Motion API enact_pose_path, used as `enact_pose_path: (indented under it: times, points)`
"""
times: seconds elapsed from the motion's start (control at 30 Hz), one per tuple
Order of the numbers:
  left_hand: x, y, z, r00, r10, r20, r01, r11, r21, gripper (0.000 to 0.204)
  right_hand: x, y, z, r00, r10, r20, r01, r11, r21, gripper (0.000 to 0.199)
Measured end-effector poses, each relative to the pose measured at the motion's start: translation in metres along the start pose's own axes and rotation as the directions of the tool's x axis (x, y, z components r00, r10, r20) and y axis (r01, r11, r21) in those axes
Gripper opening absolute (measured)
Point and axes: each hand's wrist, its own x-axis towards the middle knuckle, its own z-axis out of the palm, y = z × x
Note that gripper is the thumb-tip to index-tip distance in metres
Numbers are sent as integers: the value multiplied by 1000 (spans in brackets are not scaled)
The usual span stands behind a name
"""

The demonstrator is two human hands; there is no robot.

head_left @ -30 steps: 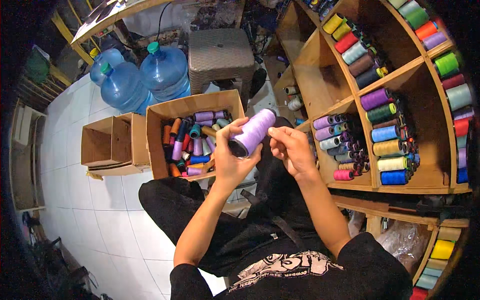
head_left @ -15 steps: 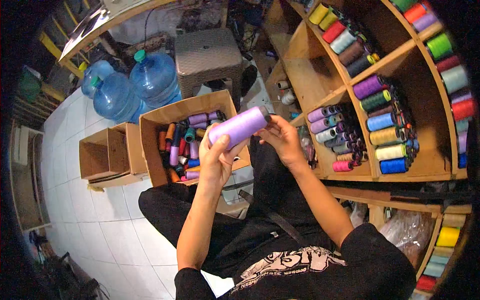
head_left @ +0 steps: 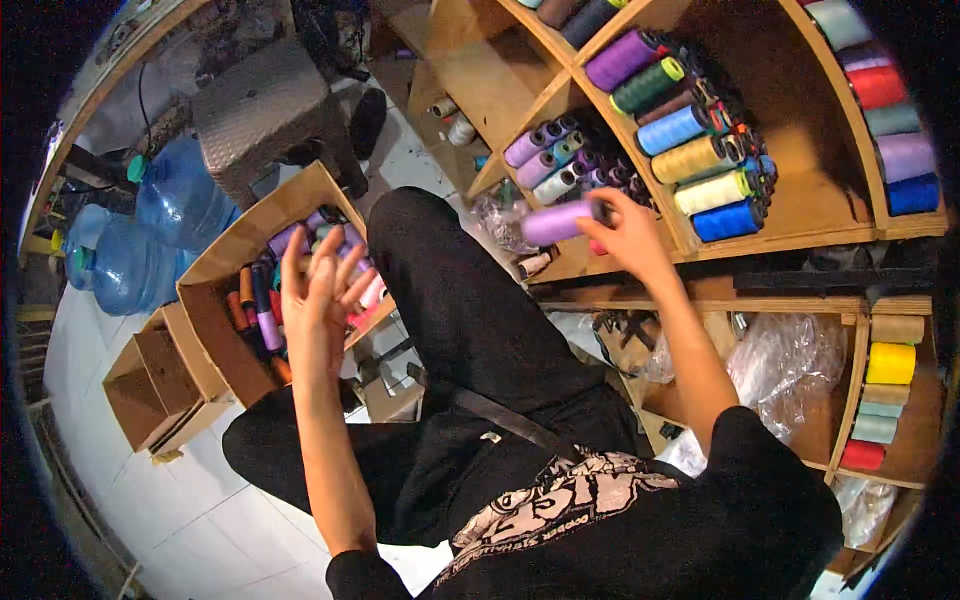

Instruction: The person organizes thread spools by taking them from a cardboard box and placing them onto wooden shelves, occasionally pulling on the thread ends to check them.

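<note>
My right hand (head_left: 630,232) grips a purple thread spool (head_left: 557,223) by its dark end, in front of the lower shelf compartment. That compartment holds a stack of lilac, blue and white spools (head_left: 540,160). Over the cardboard box (head_left: 235,285) my left hand (head_left: 322,280) is raised with fingers spread and nothing in it. Inside the box lie many loose thread spools in lilac, orange, dark and pink (head_left: 268,330), partly hidden by my left hand.
The wooden shelf (head_left: 640,190) stands at the right, with spools stacked in its compartments. Plastic bags (head_left: 785,365) fill a lower shelf. A smaller cardboard box (head_left: 165,385) sits left of the spool box. Behind are blue water jugs (head_left: 185,195) and a brown stool (head_left: 262,115).
The purple spool has left my left hand and moved right toward the shelf in my right hand. My left hand has opened and drawn back over the box. The view has swung right.
</note>
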Motion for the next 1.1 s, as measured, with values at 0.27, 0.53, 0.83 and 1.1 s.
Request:
enact_pose_path:
  times: [0.27, 0.53, 0.83, 1.1]
  points:
    - [9, 8, -23, 981, 86, -171, -60, 987, 151, 59, 21, 130, 33, 961, 256, -106, -277, 882, -382, 41]
    - [13, 1, -43, 945, 114, -308, -50, 977, 209, 59, 39, 160, 41, 897, 434, -76, -422, 794, -437, 48]
    - [44, -27, -91, 909, 130, -397, 83, 874, 478, 40, 41, 147, 47, 941, 292, -171, -338, 798, -499, 45]
    - [62, -144, -291, 663, -75, -744, 716, 351, 603, 47, 53, -23, 74, 947, 309, -86, -243, 867, 435, 21]
